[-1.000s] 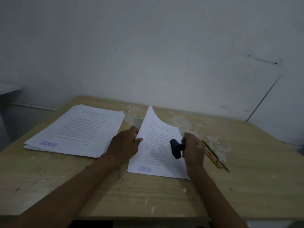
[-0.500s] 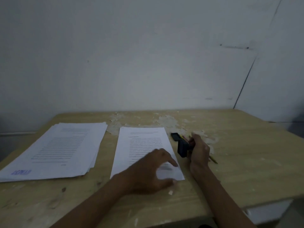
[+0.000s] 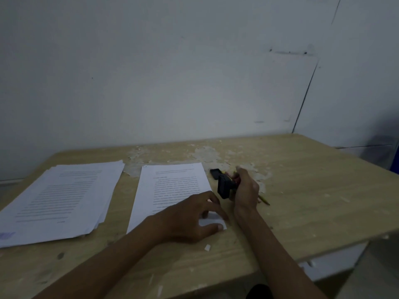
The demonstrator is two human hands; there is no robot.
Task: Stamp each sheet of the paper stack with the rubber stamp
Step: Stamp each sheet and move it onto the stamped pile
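- L fingers point(image 3: 218, 221) spread and bent, tips pressing the near right corner of the sheet point(image 3: 172, 186); not grasping, just pinning it flat. A sec ago they held the sheet's left edge w/ the page curled up.
- R fingers point(image 3: 237, 180) clenched round the stamp point(image 3: 224, 187), which is held tilted, off the paper, just right of the sheet's right edge. Earlier it hung over the mid page; now pulled aside.
- L hand point(image 3: 190, 216) lies across the sheet's near end, forearm coming in from near left. R hand point(image 3: 246, 188) rests on the surface point(image 3: 302, 201) beside the sheet, partly over the pencils point(image 3: 264, 199).
- Small black cap point(image 3: 215, 172), prob. the stamp's, lies just far of the stamp.
- Sheet now flat, text up. Can't tell if it carries a mark; the L hand hides the near edge where the previous page showed one.
- Done pile point(image 3: 62, 199) sits left, well apart, blue mark point(image 3: 6, 235) at its near left corner.
- Judgement: stamped page has gone over to the pile, fresh one is exposed and being steadied. Next: bring stamp over the near end and press down.
- Risk: L hand covers the usual mark spot, so it likely has to shift first.
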